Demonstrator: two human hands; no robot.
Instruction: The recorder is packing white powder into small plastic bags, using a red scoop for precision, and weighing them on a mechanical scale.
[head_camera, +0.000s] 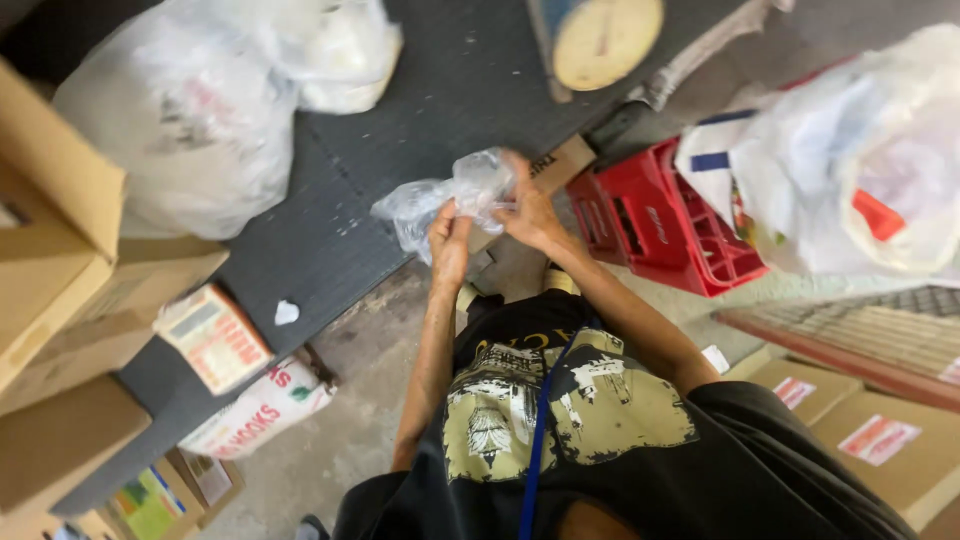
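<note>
Above the dark mat (400, 120), left hand (449, 243) and right hand (528, 212) both pinch a crumpled clear plastic bag (450, 195), fingers closed, stretching it apart

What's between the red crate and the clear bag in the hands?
In the head view, the right hand and a cardboard box corner lie between the clear bag and red crate.
</note>
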